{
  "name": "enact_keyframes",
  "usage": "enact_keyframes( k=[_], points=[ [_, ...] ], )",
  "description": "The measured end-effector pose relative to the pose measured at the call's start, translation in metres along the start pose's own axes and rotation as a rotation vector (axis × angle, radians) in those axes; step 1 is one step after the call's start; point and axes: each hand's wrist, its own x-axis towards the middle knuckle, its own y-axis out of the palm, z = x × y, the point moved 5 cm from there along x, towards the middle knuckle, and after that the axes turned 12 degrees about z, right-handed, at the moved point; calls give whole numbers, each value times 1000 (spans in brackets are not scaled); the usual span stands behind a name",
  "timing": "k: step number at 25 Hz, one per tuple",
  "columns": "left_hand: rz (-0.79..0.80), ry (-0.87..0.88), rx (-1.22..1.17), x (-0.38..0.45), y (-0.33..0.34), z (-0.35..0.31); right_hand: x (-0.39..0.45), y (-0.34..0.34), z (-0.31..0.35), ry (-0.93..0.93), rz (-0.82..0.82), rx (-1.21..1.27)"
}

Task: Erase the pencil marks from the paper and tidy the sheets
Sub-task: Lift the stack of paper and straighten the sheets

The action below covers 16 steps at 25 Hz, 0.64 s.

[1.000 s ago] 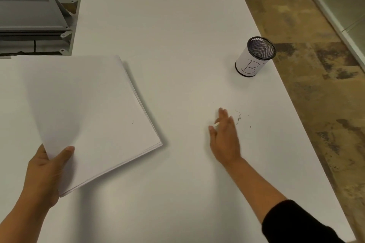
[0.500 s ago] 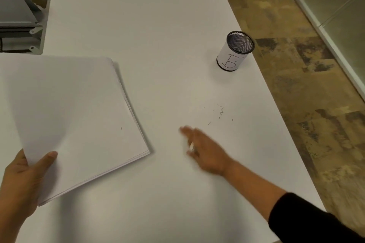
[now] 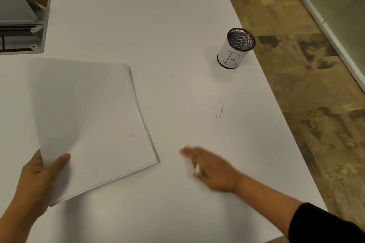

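Observation:
A stack of white paper sheets (image 3: 94, 116) lies at an angle on the white table (image 3: 158, 25), with a tiny pencil mark (image 3: 131, 135) near its right edge. My left hand (image 3: 37, 181) grips the stack's near left corner, thumb on top, and that corner is lifted slightly. My right hand (image 3: 213, 169), blurred by motion, hovers flat over the table to the right of the stack. A small white eraser (image 3: 197, 169) is tucked between its fingers. Dark eraser crumbs (image 3: 220, 110) are scattered on the table beyond that hand.
A black mesh pencil cup (image 3: 235, 49) with a white label marked "B" stands near the table's right edge. A grey metal hatch (image 3: 23, 19) is set into the table at the far left. Brown patterned floor (image 3: 306, 85) runs along the right.
My right hand has swept from the crumbs back toward me and to the left, near the stack. My left hand keeps its hold on the sheets.

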Motion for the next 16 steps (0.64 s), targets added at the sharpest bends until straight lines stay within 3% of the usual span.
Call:
enact_keyframes(
  k=[3, 7, 10, 12, 13, 16],
  points=[
    [-3, 147, -1, -36, 48, -52, 0, -51, -47, 287, -265, 27],
    [4, 137, -8, -33, 64, -41, 21, -46, 8, 280, -492, 180],
    [50, 141, -21, -37, 91, -41, 53, 1, 76, 53, -315, 206],
    [59, 141, 5, -38, 104, -42, 63, 18, 82, 33, -207, 139],
    [78, 135, 13, -39, 110, -43, 62, 17, 68, 94, -241, 124],
    [92, 129, 29, -38, 117, -42, 32, -11, 4, 446, -542, 183]
  ],
)
